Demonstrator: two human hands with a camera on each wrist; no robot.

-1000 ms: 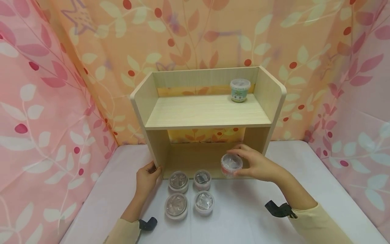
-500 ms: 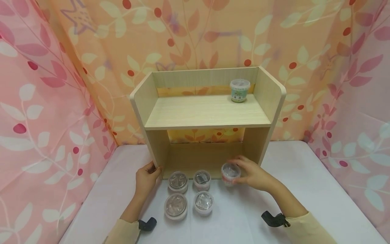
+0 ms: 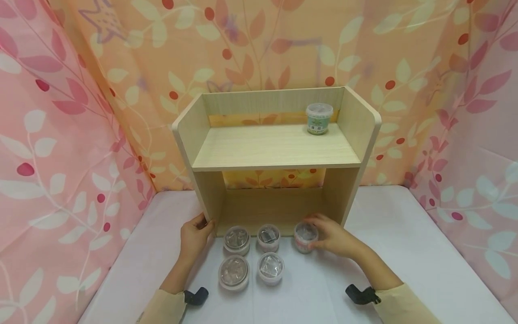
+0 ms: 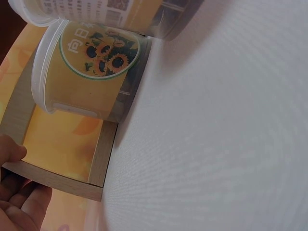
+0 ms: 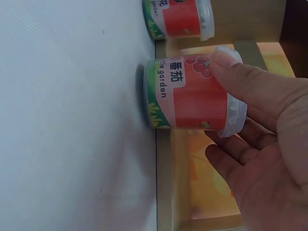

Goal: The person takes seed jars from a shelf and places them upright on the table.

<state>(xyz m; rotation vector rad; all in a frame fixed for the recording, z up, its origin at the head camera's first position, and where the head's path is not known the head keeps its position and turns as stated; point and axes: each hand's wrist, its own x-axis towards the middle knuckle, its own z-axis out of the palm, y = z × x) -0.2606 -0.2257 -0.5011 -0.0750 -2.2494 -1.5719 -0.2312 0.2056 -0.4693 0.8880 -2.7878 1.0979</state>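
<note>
With my left hand [image 3: 196,236] I grip the front edge of the left side panel of a two-tier wooden shelf [image 3: 279,153]; in the left wrist view the thumb and fingers lie on either side of the panel [image 4: 62,182]. My right hand [image 3: 336,237] holds a small lidded plastic tub [image 5: 199,96] by its rim, thumb on the near side. That tub has a red label with tomatoes and stands upright on the white table, just before the shelf's lower front edge. Its far side is hidden.
Several similar tubs stand left of it, including a front-left one [image 3: 234,272] and a back-left one [image 3: 236,240]. A tub with a green label [image 3: 319,119] stands on the upper shelf at right. Patterned curtains [image 3: 52,135] surround the white table [image 3: 404,252].
My right hand has brought the red-labelled tub down and toward me, from in front of the lower compartment onto the table. The left hand has stayed on the side panel.
</note>
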